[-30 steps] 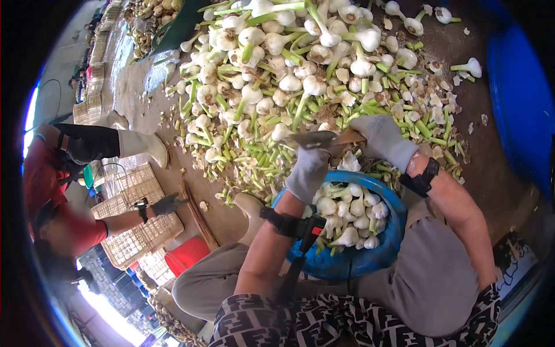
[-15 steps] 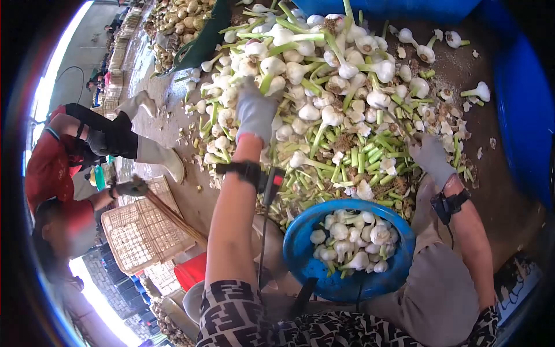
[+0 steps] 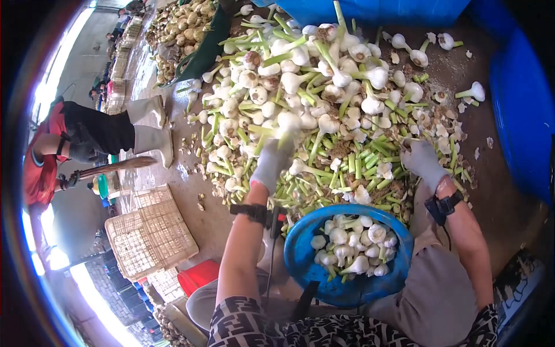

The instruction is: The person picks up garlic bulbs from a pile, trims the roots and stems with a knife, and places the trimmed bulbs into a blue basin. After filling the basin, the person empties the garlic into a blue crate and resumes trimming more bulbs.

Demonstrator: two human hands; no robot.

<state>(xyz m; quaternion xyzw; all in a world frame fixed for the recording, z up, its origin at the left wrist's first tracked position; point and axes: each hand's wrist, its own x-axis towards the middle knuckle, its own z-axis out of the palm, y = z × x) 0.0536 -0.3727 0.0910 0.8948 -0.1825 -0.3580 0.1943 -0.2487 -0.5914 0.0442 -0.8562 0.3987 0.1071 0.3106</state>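
Note:
My left hand (image 3: 272, 165), in a grey glove, is closed around the green stem of a garlic bulb (image 3: 287, 122); the white head points away from me and is blurred by motion. My right hand (image 3: 424, 165), gloved as well, is closed at the right side of the garlic pile (image 3: 329, 92). What its fingers hold is hidden. Cut green stem pieces (image 3: 361, 162) and dry skins lie between my hands. A blue basin (image 3: 292, 254) with trimmed garlic bulbs (image 3: 358, 246) stands between my legs.
Blue plastic (image 3: 523, 115) borders the right, with more at the top. Beige crates (image 3: 150, 231) stand on the left. A person in red (image 3: 49, 144) holds a long brown object beside them. More bulbs (image 3: 179, 29) lie at the upper left by a dark green container edge.
My left hand has drawn back toward me and now carries a garlic bulb out of the pile. My right hand has shifted slightly. The person on the left has moved away from the crates.

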